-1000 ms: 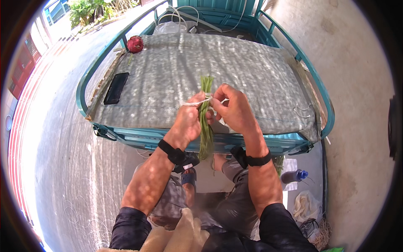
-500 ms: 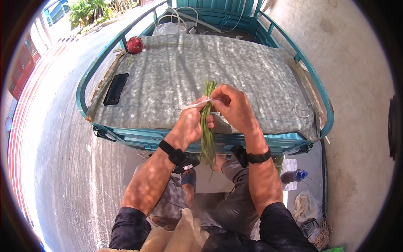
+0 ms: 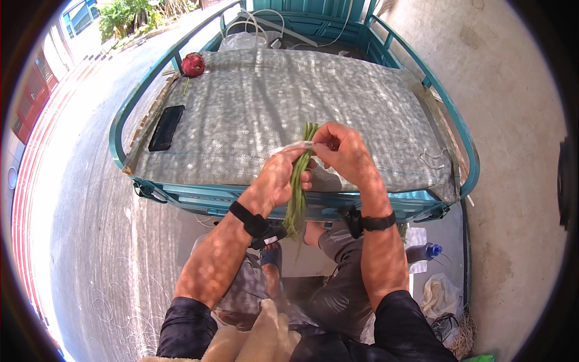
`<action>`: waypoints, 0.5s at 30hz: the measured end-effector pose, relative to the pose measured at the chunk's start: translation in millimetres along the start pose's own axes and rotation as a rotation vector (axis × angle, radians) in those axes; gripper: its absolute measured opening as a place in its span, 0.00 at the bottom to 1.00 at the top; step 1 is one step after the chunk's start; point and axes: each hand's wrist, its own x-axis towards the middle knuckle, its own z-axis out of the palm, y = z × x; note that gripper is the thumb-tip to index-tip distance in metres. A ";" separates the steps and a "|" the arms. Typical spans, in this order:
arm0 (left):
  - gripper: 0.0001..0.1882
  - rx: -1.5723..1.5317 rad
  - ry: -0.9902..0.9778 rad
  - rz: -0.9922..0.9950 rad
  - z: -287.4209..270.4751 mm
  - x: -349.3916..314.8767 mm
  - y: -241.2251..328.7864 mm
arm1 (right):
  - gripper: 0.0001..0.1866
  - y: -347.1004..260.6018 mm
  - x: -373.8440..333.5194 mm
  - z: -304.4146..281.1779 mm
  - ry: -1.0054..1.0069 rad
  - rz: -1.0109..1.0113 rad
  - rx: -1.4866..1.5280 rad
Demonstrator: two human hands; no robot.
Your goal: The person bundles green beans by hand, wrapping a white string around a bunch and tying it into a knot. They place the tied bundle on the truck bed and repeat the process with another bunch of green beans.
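Observation:
My left hand [image 3: 281, 178] is closed round a bunch of long green beans [image 3: 297, 196], whose thin ends hang down past the front edge of the cart bed. Across the upper part of the bunch lies a white strip [image 3: 294, 147], with one end loose over my left fingers. Thumb and fingertips of my right hand [image 3: 342, 151] pinch together at the strip, right beside the beans. My right fingers partly hide where the strip goes round the bunch.
A grey woven sheet [image 3: 241, 120] covers the teal cart bed [image 3: 202, 196] before me. On it lie a black phone [image 3: 166, 128] and a red dragon fruit [image 3: 193, 64]. Down on the right are a blue-capped bottle [image 3: 423, 253] and a plastic bag [image 3: 439, 295].
My right hand has shifted slightly right and down, its fingers still at the strip. The top of the bunch has tilted right, while my left hand keeps its grip.

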 end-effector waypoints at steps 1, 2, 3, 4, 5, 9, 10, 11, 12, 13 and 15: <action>0.13 0.012 0.010 -0.005 2.3 -1.7 0.8 | 0.04 0.1 0.4 0.5 0.000 0.000 0.000; 0.13 0.012 0.010 -0.005 1.9 -1.2 1.1 | 0.05 0.0 0.9 1.4 0.024 0.067 0.057; 0.12 -0.006 -0.006 -0.016 1.2 -1.1 2.3 | 0.05 -0.8 1.4 2.3 0.046 0.131 0.115; 0.12 -0.025 -0.022 -0.027 0.4 -1.0 3.0 | 0.05 -0.7 1.6 2.9 0.045 0.130 0.116; 0.12 -0.024 -0.021 -0.025 -0.5 -0.8 2.8 | 0.06 0.0 1.7 3.6 0.052 0.119 0.138; 0.10 0.002 -0.007 0.021 6.1 -3.8 1.5 | 0.06 4.0 1.6 4.2 0.071 0.102 0.219; 0.10 0.041 0.016 0.047 8.5 -4.8 1.1 | 0.06 4.5 1.1 3.7 0.072 0.104 0.217; 0.10 0.039 0.014 0.045 7.7 -3.1 0.4 | 0.06 4.6 0.6 3.1 0.074 0.105 0.235; 0.10 0.082 -0.043 0.061 6.3 -3.3 1.5 | 0.06 2.8 0.8 3.7 0.073 0.102 0.258; 0.10 0.124 -0.099 0.076 5.2 -3.6 2.3 | 0.06 1.1 1.1 4.5 0.072 0.101 0.260; 0.10 0.124 -0.090 0.085 4.9 -4.0 0.9 | 0.05 -0.9 1.4 5.5 0.075 0.094 0.265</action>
